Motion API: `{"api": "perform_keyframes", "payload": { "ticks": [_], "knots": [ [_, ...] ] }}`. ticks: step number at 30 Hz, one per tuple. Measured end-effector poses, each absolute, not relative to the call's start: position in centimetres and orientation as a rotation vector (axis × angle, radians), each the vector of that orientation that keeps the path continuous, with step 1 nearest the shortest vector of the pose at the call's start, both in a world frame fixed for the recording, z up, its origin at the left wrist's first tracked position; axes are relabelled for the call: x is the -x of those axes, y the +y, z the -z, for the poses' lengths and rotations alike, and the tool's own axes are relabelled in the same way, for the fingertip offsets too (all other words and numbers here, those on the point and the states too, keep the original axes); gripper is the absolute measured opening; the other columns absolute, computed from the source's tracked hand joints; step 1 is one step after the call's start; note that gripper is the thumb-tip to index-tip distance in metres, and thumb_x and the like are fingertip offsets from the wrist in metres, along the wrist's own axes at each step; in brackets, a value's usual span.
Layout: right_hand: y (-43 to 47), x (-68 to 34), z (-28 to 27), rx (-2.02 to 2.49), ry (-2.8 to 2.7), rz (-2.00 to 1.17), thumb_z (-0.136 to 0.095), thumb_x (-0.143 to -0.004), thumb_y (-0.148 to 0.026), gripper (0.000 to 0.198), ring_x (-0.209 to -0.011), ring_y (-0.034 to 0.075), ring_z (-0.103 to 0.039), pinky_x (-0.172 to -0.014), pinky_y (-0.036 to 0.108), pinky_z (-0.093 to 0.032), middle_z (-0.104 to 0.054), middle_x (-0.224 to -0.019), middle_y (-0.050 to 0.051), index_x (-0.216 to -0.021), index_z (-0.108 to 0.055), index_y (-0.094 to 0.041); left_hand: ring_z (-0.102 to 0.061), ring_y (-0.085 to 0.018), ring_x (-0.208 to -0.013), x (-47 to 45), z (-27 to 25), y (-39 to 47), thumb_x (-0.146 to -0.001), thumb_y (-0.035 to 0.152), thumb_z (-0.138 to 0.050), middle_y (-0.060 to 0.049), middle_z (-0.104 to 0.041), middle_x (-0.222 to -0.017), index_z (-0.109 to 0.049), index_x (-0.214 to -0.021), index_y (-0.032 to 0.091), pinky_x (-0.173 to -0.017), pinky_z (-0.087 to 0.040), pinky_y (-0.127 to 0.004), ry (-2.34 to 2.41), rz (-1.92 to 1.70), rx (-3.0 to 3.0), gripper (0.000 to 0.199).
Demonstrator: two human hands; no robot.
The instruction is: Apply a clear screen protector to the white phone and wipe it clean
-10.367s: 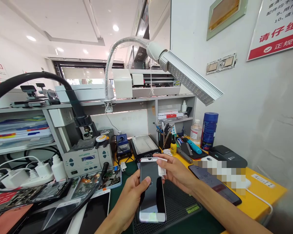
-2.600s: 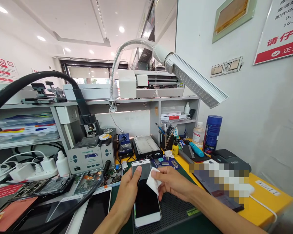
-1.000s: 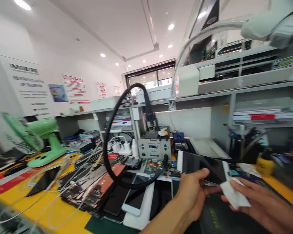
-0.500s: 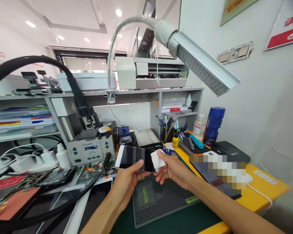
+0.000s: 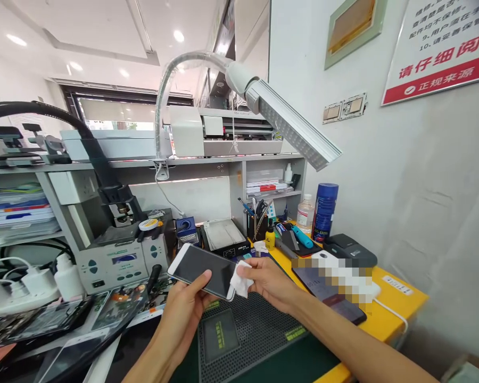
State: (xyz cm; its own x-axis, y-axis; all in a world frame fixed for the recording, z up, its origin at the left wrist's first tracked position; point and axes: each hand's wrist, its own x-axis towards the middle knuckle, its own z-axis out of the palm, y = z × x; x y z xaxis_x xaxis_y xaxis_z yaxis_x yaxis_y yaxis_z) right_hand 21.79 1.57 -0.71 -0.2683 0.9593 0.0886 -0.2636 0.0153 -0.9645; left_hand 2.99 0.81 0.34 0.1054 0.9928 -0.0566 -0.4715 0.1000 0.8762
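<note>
A white-framed smartphone (image 5: 195,268) with a dark screen is gripped by my left hand (image 5: 187,303), thumb lying on the glass and fingers underneath. It is held tilted above the mat, its right end lower. Between the thumb and fingers of my right hand (image 5: 269,279) is pinched a white wipe (image 5: 241,277), folded small. The wipe touches the phone's right end and covers its corner. Below both hands lies a dark perforated work mat (image 5: 259,338).
On the left stand a grey soldering station (image 5: 115,263), a white bottle (image 5: 68,277) and several opened phones. At right are another phone (image 5: 331,298), a black box (image 5: 350,250), a blue spray can (image 5: 325,213) and a clear bottle (image 5: 304,213). An LED lamp (image 5: 295,125) arches overhead.
My view has swung to the right, so the surroundings sit further left. The phone is now tilted with its right end down; both hands keep hold of the phone and the wipe.
</note>
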Motion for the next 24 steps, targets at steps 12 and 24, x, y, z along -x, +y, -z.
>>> {"api": "perform_keyframes", "payload": {
  "ticks": [12, 24],
  "knots": [
    [0.4, -20.4, 1.7, 0.954, -1.464, -1.576, -0.076, -0.072, -0.045, 0.036, -0.054, 0.016, -0.059, -0.05, 0.029, -0.05, -0.067, -0.064, 0.006, -0.072, -0.071, -0.009, -0.07, -0.02, -0.072, -3.1, 0.1, 0.9, -0.082, 0.023, -0.065, -0.007, -0.073, -0.091, -0.064, -0.11, 0.018, -0.06, -0.055, -0.027, 0.957, -1.253, -0.659, 0.029],
    [2.2, -22.4, 1.1, 0.879, -1.252, -1.529, -0.075, -0.076, -0.045, 0.038, -0.053, 0.011, -0.058, -0.047, 0.022, -0.05, -0.064, -0.067, 0.004, -0.079, -0.067, -0.009, -0.065, -0.024, -0.093, -3.3, 0.7, -0.5, -0.087, 0.041, -0.061, -0.008, -0.069, -0.112, -0.059, -0.126, 0.019, -0.078, -0.05, -0.033, 0.695, -1.032, -1.157, 0.045]
  ]
}}
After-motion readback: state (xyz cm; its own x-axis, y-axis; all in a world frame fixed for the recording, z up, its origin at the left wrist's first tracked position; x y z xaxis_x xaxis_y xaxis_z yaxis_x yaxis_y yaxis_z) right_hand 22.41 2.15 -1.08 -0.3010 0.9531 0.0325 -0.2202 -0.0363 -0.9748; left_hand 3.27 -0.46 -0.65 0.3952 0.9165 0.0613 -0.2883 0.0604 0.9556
